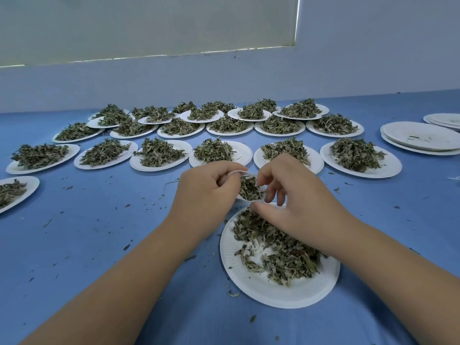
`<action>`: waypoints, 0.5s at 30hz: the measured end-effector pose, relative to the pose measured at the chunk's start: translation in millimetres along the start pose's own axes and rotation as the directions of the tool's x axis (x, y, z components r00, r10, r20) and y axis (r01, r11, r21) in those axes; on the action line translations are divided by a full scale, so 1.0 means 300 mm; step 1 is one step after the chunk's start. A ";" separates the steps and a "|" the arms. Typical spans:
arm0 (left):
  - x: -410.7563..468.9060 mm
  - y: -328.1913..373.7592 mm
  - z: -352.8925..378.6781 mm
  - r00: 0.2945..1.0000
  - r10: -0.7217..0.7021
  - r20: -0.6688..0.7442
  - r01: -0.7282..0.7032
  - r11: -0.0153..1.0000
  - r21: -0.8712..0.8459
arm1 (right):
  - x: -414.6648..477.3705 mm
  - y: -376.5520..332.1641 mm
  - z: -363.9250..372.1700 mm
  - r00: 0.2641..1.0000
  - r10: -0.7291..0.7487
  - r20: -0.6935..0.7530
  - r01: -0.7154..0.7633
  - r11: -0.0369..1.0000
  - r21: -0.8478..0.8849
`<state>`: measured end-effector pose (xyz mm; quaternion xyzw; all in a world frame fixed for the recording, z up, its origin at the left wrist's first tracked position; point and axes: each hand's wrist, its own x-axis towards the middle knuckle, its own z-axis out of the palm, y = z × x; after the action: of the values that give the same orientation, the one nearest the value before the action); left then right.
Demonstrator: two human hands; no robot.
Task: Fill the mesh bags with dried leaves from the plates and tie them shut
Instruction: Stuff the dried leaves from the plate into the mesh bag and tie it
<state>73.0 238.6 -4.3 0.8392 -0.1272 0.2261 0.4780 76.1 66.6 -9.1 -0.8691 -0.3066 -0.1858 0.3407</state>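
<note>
Where the blue table cover (99, 245) meets the left edge, a cut-off plate (31, 185) of leaves shows only in part. Behind your hands, rows of leaf-heaped paper plates (183, 146) span the table from left to right. Near the middle, your left hand (206, 192) holds the mesh bag (249, 189) off the table, its fingers curled and pinching the bag's white rim, the mouth open toward you; the bag is partly full of leaves. Your right hand (296, 195) is just beside it, fingers bent down with their tips at the bag's mouth and the thumb stretched low beneath. I cannot tell whether they pinch leaves or the rim. Under that hand and wrist lies the near plate (261, 290), its dried leaves (281, 255) scattered loosely over its far and right parts. At the far right sits a stack of bare plates (420, 138).
</note>
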 end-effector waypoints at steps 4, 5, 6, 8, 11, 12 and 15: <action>-0.002 0.001 -0.002 0.999 0.034 0.006 -0.034 0.999 0.021 | 0.001 0.000 -0.023 0.997 -0.078 0.010 0.078 0.997 -0.004; -0.004 0.002 -0.003 0.999 0.052 0.009 -0.052 0.998 0.032 | 0.001 0.001 -0.027 0.996 -0.091 0.014 0.091 0.996 -0.001; -0.005 0.002 -0.003 0.997 0.071 0.014 -0.071 0.997 0.041 | 0.001 0.000 -0.032 0.995 -0.095 0.010 0.095 0.995 0.006; -0.008 0.000 -0.002 0.995 0.095 0.025 -0.096 0.994 0.055 | 0.000 -0.002 -0.039 0.997 -0.079 -0.018 0.079 0.996 0.038; -0.008 -0.003 0.005 0.994 0.106 0.027 -0.108 0.992 0.069 | -0.002 -0.004 -0.042 0.997 -0.025 -0.067 0.031 0.996 0.082; -0.008 -0.001 0.007 0.993 0.113 0.030 -0.115 0.991 0.066 | -0.001 -0.006 -0.037 0.997 -0.010 -0.073 0.015 0.997 0.081; -0.015 0.010 0.012 0.982 0.174 0.067 -0.179 0.981 0.069 | 0.002 -0.011 -0.015 0.996 0.035 -0.080 -0.031 0.999 0.043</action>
<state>68.7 234.0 -5.8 0.8484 -0.2071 0.2466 0.4201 73.9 65.7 -4.0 -0.8585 -0.2821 -0.2086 0.3741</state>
